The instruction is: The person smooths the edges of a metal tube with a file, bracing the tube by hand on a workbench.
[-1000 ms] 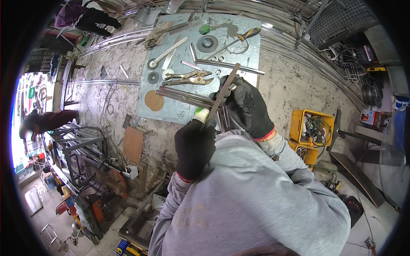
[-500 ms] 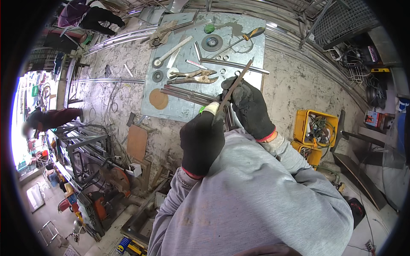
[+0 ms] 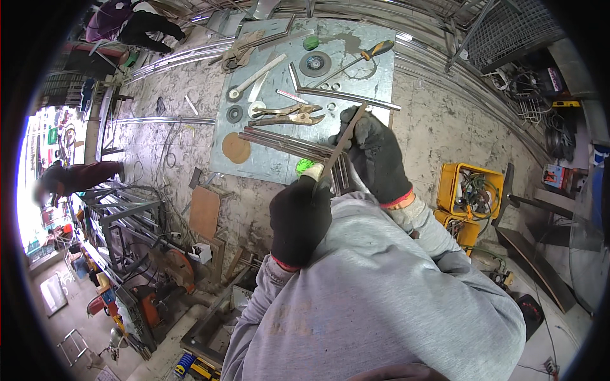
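Observation:
My left hand [image 3: 301, 219], in a black glove, is closed around the lower end of a narrow, flat, brownish file [image 3: 345, 141]. It slants up to the right. My right hand [image 3: 379, 155], gloved too, has curled fingers right behind the file's upper part; what they grip is hidden. Below both hands lies a bundle of thin metal tubes [image 3: 279, 142], with bent ends toward my body. A bright green piece [image 3: 305, 166] shows beside my left fingertips. Past the tubes, rusty locking pliers [image 3: 289, 115] lie on the metal sheet [image 3: 219, 159].
The sheet also carries a grinding disc [image 3: 315, 64], a screwdriver [image 3: 368, 54], brown round discs [image 3: 236, 147] and a long tube [image 3: 349, 95]. Yellow crates [image 3: 447, 189] stand at right. Machinery and metal frames fill the left; two other people are at the far left.
The file has slid down and slightly left, so its upper end now sits by my right fingers. My left hand has dropped a little, uncovering more of the tubes and green piece.

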### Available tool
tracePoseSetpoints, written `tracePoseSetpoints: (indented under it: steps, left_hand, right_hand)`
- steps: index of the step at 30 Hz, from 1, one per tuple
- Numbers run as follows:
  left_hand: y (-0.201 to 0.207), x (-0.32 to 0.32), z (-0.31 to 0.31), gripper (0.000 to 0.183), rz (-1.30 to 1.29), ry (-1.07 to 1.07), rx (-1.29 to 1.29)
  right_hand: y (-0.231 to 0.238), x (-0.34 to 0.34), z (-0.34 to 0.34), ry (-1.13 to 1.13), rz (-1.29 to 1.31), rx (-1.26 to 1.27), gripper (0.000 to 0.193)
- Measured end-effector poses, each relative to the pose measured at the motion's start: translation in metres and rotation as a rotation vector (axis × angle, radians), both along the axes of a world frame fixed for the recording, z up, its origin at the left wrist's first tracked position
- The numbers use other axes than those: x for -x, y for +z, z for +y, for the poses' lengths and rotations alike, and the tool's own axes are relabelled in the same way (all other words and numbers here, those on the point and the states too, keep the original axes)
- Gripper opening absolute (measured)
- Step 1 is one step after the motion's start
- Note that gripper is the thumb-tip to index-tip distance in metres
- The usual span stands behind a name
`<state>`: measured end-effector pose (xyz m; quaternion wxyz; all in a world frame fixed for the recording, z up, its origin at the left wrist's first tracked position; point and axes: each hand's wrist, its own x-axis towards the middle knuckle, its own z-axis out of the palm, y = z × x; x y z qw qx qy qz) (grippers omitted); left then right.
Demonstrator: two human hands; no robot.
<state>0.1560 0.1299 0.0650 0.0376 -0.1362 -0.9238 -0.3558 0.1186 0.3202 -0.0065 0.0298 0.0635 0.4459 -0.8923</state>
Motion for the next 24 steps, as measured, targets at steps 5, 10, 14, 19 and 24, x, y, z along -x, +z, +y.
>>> tracePoseSetpoints:
  steps: [5, 10, 14, 19, 24]
  left_hand:
    - [0.004, 0.014, 0.000, 0.021, 0.101, -0.079, 0.040]
    - [0.005, 0.000, -0.001, 0.013, -0.171, 0.033, -0.034]
    - [0.007, 0.015, 0.003, 0.014, -0.070, 0.021, -0.003]
    - [0.005, 0.004, 0.003, 0.027, -0.112, 0.065, -0.091]
    - [-0.005, 0.005, 0.003, 0.031, 0.000, 0.050, -0.042]
  right_hand:
    - [0.008, -0.010, -0.014, 0.082, 0.224, -0.455, 0.045]
    - [0.001, -0.008, -0.014, 0.038, 0.030, -0.165, 0.040]
    - [-0.012, -0.007, -0.015, 0.009, 0.044, -0.350, 0.047]
    - [-0.010, -0.004, -0.018, 0.058, 0.161, -0.442, 0.058]
    - [0.004, 0.004, -0.007, -0.055, 0.028, -0.015, 0.052]
